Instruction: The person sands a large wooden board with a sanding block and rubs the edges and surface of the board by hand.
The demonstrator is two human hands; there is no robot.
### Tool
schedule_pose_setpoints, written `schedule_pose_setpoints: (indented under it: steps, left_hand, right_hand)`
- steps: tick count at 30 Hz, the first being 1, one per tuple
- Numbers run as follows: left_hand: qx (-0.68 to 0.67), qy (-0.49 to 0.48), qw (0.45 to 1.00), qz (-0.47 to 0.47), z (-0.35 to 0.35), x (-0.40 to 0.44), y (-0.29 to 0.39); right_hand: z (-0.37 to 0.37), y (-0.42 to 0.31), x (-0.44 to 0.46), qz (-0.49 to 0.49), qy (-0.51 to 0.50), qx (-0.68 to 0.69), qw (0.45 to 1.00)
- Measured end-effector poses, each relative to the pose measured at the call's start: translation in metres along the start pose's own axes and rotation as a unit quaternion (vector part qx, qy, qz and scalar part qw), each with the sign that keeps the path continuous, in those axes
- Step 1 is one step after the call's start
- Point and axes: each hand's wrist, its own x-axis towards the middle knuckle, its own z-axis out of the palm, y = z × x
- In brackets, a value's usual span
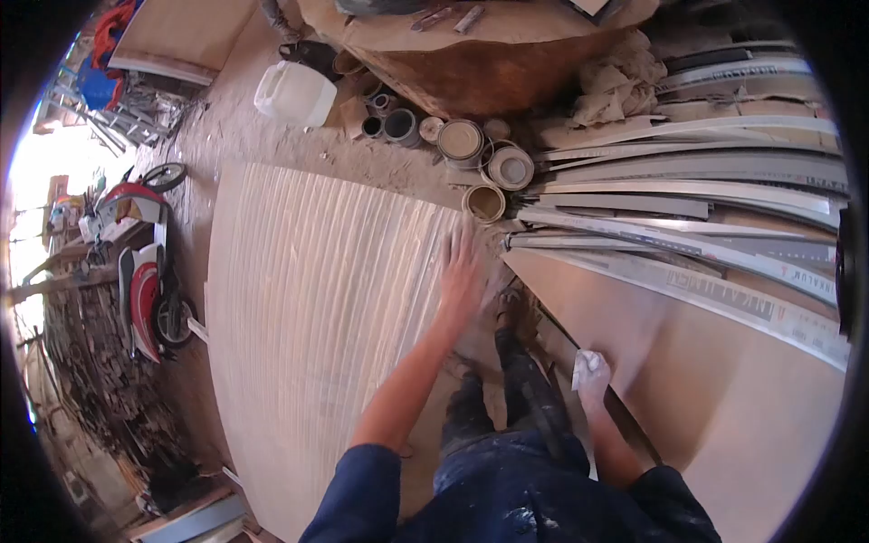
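Note:
A large ribbed panel of pale strips [308,317] fills the left-centre of the view. Near its upper right edge, my left hand [462,271] lies with fingers stretched out and holds nothing visible. My right hand [593,373] is closed around a crumpled whitish sheet [581,369], beside the edge of a smooth brown board [724,389] at the right.
Open cans [460,141] stand beyond the panel, with a white jug [295,94] farther left. Long metal strips [688,172] lie at the right. A red motorbike [143,285] and stacked wood [100,398] are at the left.

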Motion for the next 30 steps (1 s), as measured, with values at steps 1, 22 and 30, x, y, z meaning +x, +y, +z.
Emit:
schedule_pose_setpoints:
  steps: [1, 22, 30]
  left_hand:
    - [-0.062, 0.044, 0.997, -0.005, -0.003, 0.03, 0.005]
    - [-0.009, 0.027, 0.976, -0.218, 0.042, -0.372, 0.017]
    - [-0.004, 0.083, 0.91, -0.407, 0.058, -0.625, 0.03]
  right_hand:
    - [-0.003, 0.009, 0.002, -0.039, 0.009, -0.038, 0.998]
    - [-0.026, 0.068, -0.07, -0.028, -0.032, -0.243, 0.969]
    - [0.049, 0.056, -0.083, -0.359, -0.262, -0.152, 0.883]
